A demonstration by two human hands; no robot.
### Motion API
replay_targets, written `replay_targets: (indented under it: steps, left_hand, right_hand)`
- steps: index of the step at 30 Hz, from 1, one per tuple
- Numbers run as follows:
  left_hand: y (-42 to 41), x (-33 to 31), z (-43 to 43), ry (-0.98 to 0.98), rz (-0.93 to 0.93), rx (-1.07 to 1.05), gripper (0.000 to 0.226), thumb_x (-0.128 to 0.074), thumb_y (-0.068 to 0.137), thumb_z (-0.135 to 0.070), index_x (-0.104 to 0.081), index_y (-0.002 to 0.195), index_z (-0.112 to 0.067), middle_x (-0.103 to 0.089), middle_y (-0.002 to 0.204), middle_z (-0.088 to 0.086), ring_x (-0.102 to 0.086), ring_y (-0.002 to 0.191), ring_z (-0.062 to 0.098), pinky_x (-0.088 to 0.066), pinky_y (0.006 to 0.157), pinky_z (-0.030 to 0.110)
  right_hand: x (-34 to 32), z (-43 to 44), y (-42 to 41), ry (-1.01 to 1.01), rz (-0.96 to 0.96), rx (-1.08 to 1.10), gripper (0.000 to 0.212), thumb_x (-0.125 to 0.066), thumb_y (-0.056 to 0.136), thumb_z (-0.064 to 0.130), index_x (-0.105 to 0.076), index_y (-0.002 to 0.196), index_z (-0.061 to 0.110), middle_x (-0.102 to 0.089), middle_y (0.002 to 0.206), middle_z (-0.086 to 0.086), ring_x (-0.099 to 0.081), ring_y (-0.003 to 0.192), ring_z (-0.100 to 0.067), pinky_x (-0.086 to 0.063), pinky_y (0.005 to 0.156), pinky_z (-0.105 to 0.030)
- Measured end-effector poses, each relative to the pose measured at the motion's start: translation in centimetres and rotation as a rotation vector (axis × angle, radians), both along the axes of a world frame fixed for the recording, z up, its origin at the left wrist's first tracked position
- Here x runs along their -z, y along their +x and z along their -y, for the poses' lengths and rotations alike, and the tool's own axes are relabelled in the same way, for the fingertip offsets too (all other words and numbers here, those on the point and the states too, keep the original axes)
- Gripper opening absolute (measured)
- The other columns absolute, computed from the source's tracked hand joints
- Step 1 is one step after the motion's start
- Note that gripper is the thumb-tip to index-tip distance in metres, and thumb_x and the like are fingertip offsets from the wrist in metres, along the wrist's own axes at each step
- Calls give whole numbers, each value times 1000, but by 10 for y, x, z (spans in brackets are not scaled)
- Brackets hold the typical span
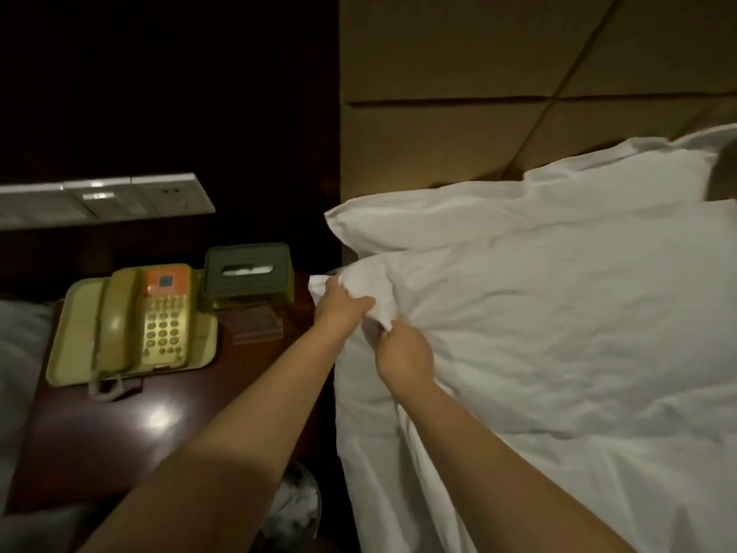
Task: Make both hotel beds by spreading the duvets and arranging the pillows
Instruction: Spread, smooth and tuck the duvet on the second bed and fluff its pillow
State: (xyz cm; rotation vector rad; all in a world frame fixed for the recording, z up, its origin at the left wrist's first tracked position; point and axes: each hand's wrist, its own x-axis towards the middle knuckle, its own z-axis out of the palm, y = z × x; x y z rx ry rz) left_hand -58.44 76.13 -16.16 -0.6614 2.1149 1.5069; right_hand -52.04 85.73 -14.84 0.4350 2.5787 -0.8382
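White front pillow, corner bunched — left grip, right grip clutching it

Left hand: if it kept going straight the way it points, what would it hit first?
The left hand grips a corner of the front white pillow, so it would press into that first. The rear white pillow looks next, though depth is unclear.

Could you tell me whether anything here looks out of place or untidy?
Only the front pillow: its near corner is bunched and creased where the left hand and right hand grip it. The telephone and tissue box sit tidily.
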Motion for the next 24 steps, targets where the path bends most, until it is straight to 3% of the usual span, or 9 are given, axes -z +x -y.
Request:
replay_targets:
  steps: [3, 6, 9, 12, 15, 18, 21, 24]
  left_hand:
    - [-7, 33, -5, -45, 51, -30, 65, -62, 89, -29, -31, 141, -6, -46, 134, 17, -50, 116, 34, -47, 95, 45]
    - [-18, 55, -6, -120, 75, -70, 57, -41, 96, -48, -38, 140, -11, -45, 135, 18, -48, 118, 35, -43, 97, 40]
    - [-31, 71, 5, -95, 122, -285, 57, -34, 98, -50, -27, 147, -22, -33, 143, 17, -40, 125, 37, -37, 100, 44]
    - [-42, 85, 10, -6, 170, -345, 61, -41, 100, -35, -14, 151, -18, -33, 147, 17, -38, 131, 35, -34, 102, 39]
    - [-44, 84, 3, 112, 277, -352, 55, -43, 99, -29, -23, 147, -10, -35, 146, 18, -39, 130, 33, -33, 104, 39]
    - [-30, 78, 4, 300, 267, -297, 48, -57, 93, -17, -42, 139, -13, -52, 131, 11, -52, 108, 26, -44, 90, 36]
    - [-12, 74, 14, 557, 258, -359, 43, -55, 89, 4, -51, 131, -8, -63, 103, 8, -58, 88, 21, -50, 76, 32]
    - [-2, 62, 21, 714, 244, -336, 43, -49, 86, 10, -54, 126, -6, -63, 98, 10, -61, 87, 22, -54, 66, 33]
  right_hand:
    - [13, -9, -13, 168, -38, -85, 32, -37, 101, 27, -57, 120, 11, -61, 118, -7, -57, 108, -23, -38, 83, -27]
    - [24, -5, -21, 219, -111, -78, 34, -51, 91, 26, -49, 123, 13, -53, 121, -7, -52, 108, -24, -40, 84, -31]
    - [33, 0, -25, 212, -174, -85, 33, -51, 92, 26, -45, 122, 13, -49, 123, -6, -48, 110, -24, -38, 86, -31]
    - [35, -6, -28, 140, -212, -35, 27, -42, 98, 34, -51, 113, 13, -57, 111, -6, -53, 97, -24, -37, 77, -32]
    - [31, -11, -30, 99, -216, 1, 30, -37, 100, 38, -54, 102, 12, -60, 92, -5, -53, 80, -22, -33, 67, -31]
    - [23, -13, -26, 36, -192, 40, 30, -36, 101, 37, -53, 97, 12, -54, 81, 0, -48, 73, -18, -30, 64, -29]
    - [11, -7, -17, -66, -216, 86, 28, -34, 102, 31, -53, 107, 11, -55, 83, 1, -51, 77, -18, -34, 66, -29]
    - [-10, -3, 0, -144, -299, 128, 29, -34, 103, 27, -50, 123, 15, -61, 93, 0, -57, 85, -18, -41, 74, -30]
